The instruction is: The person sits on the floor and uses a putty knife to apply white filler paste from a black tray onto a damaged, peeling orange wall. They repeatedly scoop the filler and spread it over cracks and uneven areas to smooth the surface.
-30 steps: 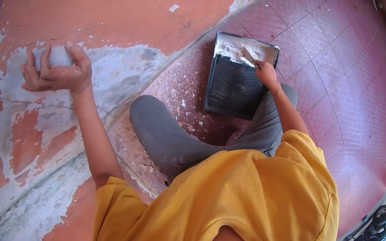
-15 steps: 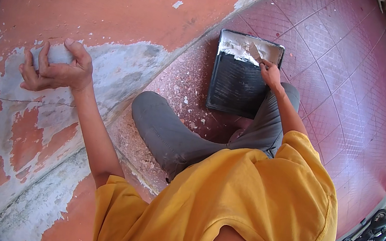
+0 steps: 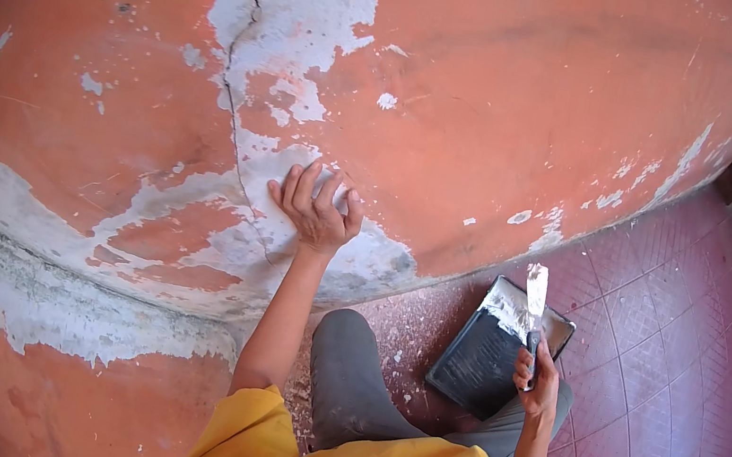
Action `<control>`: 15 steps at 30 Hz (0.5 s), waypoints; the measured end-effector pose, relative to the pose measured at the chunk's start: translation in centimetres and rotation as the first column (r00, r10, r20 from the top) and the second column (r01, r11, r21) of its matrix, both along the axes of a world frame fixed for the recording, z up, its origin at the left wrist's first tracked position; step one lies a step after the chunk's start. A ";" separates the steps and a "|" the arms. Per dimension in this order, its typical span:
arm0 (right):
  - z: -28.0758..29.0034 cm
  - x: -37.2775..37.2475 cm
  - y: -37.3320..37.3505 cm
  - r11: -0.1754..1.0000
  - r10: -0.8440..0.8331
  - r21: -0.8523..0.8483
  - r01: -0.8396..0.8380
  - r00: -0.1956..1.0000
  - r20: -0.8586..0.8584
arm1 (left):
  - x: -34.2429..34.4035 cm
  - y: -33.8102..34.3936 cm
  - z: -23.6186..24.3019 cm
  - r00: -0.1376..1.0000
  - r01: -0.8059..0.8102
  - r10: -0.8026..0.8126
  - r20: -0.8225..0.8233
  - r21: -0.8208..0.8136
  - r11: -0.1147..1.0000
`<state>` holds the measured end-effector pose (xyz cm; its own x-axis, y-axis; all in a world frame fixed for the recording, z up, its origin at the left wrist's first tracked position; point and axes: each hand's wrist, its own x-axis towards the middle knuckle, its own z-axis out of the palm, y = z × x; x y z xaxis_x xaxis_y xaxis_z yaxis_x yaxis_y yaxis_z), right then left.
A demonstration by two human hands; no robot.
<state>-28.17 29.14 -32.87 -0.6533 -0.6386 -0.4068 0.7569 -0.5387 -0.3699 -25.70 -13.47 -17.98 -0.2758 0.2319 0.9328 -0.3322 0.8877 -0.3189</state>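
Note:
My left hand is raised against the wall beside the crack, fingers bent around a pale grey-white flat piece. That piece blends with the bare patch behind it, so I cannot tell its exact kind. In my right hand is a putty knife with a dark handle, held upright; white filler coats its blade. Below and behind the knife lies a black paint tray on the floor, with white filler at its far end.
The orange wall has peeled, whitish patches and a long dark crack. A ledge runs along the lower left. My bent knee is near the wall's foot. Paint flakes litter the red tiled floor.
My view has turned up toward the wall. My right hand has lifted the putty knife out of the tray with filler on its blade. My left hand has turned toward the wall.

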 end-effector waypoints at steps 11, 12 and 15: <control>-15.3 0.7 -1.8 -0.021 0.485 0.785 0.620 0.693 -0.534 | -1.0 0.1 -0.5 1.000 0.015 -0.015 0.007 0.028 0.999; -16.5 0.6 -2.1 -0.081 0.480 0.816 0.573 0.740 -0.472 | -1.0 0.2 -0.9 1.000 0.015 -0.015 0.004 0.031 0.999; -18.7 1.4 -2.1 -0.092 0.395 0.861 0.500 0.812 -0.429 | -0.7 0.1 -1.1 1.000 0.022 -0.022 0.018 0.019 1.000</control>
<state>-26.78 27.08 -51.56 -0.9721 0.1724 -0.1589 0.2343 0.6871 -0.6877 -26.37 -13.39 -19.11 -0.2877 0.2205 0.9320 -0.3070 0.9005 -0.3079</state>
